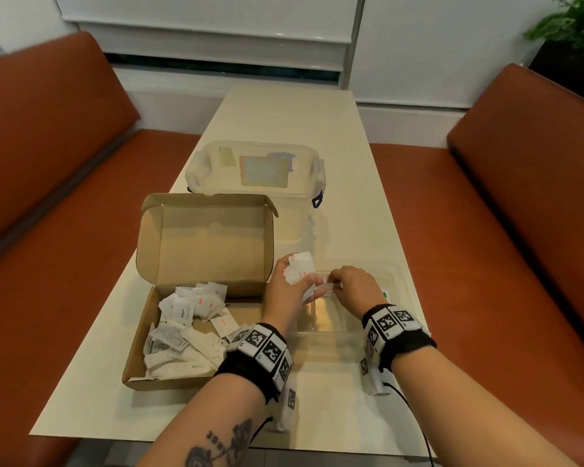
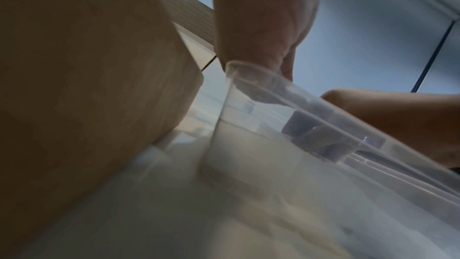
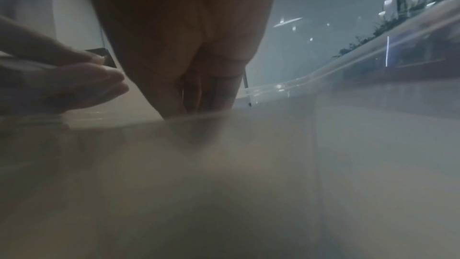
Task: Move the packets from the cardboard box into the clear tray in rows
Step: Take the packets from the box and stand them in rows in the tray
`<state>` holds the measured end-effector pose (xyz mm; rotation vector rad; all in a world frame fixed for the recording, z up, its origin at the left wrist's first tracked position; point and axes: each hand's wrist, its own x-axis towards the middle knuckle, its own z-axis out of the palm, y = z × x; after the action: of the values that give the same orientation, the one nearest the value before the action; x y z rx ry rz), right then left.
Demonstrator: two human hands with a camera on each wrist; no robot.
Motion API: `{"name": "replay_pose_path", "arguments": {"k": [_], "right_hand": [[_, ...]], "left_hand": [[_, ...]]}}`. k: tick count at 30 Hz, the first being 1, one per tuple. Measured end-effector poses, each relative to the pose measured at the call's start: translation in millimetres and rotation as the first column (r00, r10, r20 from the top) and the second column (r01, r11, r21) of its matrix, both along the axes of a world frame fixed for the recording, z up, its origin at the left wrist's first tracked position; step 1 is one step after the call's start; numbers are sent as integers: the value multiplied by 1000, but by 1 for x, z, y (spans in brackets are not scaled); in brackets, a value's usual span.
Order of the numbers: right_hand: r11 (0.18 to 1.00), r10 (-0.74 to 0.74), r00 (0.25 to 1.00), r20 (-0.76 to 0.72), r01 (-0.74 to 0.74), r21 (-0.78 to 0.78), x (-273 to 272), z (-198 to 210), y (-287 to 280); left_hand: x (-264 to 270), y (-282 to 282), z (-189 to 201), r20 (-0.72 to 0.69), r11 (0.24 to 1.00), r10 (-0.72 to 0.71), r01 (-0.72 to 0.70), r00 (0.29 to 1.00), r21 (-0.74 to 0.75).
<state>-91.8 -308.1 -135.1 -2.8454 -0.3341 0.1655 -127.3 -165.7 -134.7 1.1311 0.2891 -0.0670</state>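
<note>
Left hand (image 1: 289, 291) grips flat white paper packets (image 1: 300, 269)

Head view: looked forward and down over table (image 1: 317, 136). Wrist views: sat low, close beside clear tray (image 2: 286, 86), faced upward past fingers; all shared the tray.

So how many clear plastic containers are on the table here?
2. The clear tray sits near the front, right of the cardboard box, under both hands. A lidded clear bin stands behind the box. None hidden, as far as shows.
</note>
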Motion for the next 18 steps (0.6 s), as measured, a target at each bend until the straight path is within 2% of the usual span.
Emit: {"name": "replay_pose_path", "arguments": {"k": [6, 12, 15, 18], "right_hand": [[1000, -22, 1000, 6, 22, -1, 1, -2, 0], [998, -54, 997, 57, 53, 16, -3, 2, 2], [980, -134, 986, 100, 116, 164, -6, 19, 4], [876, -219, 976, -10, 201, 438, -10, 37, 9]], "left_hand": [[1, -1, -2, -7, 999, -5, 5, 1000, 38], [0, -1, 0, -12, 1000, -16, 16, 1000, 4], [-1, -2, 1, -7, 999, -30, 30, 1000, 20], [0, -4, 2, 3, 999, -43, 43, 999, 8]]}}
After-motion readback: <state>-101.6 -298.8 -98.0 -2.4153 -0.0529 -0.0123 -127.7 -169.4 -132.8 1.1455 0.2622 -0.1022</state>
